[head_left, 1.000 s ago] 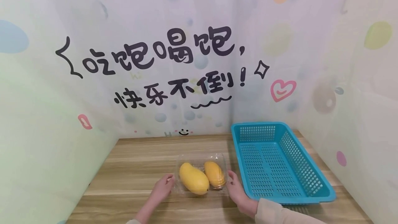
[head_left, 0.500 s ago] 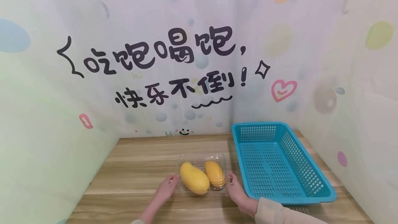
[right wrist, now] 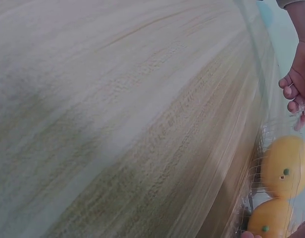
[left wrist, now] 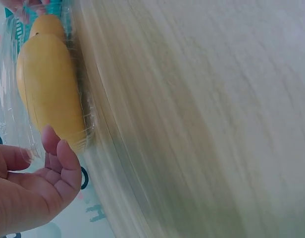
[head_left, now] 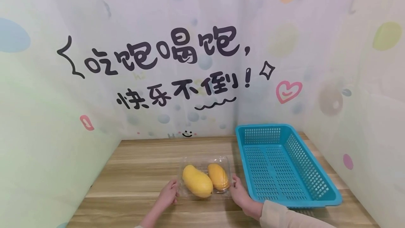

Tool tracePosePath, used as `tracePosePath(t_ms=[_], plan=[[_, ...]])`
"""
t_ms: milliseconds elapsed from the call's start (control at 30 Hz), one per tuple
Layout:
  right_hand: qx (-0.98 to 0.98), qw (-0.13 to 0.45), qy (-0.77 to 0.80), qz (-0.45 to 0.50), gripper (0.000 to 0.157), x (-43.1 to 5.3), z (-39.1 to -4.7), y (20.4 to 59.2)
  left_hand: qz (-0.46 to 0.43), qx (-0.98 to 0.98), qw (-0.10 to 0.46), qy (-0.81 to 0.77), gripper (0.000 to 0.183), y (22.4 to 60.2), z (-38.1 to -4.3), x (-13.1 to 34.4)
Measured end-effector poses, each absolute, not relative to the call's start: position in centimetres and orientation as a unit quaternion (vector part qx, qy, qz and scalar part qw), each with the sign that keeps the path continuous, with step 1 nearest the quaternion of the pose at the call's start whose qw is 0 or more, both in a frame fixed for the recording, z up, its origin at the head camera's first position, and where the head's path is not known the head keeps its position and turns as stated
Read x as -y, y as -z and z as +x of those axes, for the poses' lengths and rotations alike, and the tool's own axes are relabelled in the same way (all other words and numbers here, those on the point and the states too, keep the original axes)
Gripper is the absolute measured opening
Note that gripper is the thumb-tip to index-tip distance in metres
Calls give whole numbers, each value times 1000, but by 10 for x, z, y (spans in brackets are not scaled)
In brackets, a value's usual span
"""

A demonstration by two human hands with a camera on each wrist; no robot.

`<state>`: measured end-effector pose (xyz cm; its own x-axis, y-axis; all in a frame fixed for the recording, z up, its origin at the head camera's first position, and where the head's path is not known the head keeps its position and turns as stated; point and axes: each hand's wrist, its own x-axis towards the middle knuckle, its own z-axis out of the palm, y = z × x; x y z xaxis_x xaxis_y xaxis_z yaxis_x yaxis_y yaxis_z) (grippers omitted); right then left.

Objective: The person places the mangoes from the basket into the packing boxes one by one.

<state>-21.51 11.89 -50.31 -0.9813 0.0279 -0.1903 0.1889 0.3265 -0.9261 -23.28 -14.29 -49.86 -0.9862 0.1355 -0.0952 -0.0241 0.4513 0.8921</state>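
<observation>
A clear plastic fruit box (head_left: 204,161) rests on the wooden table with two yellow mangoes inside. The larger mango (head_left: 197,181) lies slanted on the left, the smaller mango (head_left: 218,177) on the right. At the box's left edge my left hand (head_left: 168,192) pinches the rim; in the left wrist view, the thumb and curled fingers of this left hand (left wrist: 38,183) meet at the thin plastic. My right hand (head_left: 240,192) holds the opposite side, its fingertips partly hidden by the box. Only bits of the right hand (right wrist: 303,230) show in the right wrist view.
A blue perforated plastic basket (head_left: 272,171) stands on the right, close beside my right hand. Light printed curtains (head_left: 202,122) enclose the back and sides of the wooden table (head_left: 133,171).
My left hand shifted right along the box's left edge, then slightly back left and down. The box, the mangoes and my right hand have stayed nearly in place.
</observation>
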Motion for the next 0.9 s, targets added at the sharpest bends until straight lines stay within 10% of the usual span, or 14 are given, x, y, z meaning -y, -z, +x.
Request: tracePosePath(t_ms=[900], plan=[[-756, 106, 642, 74, 54, -120, -208, 511, 25, -797, 197, -570, 54, 492, -231, 152]])
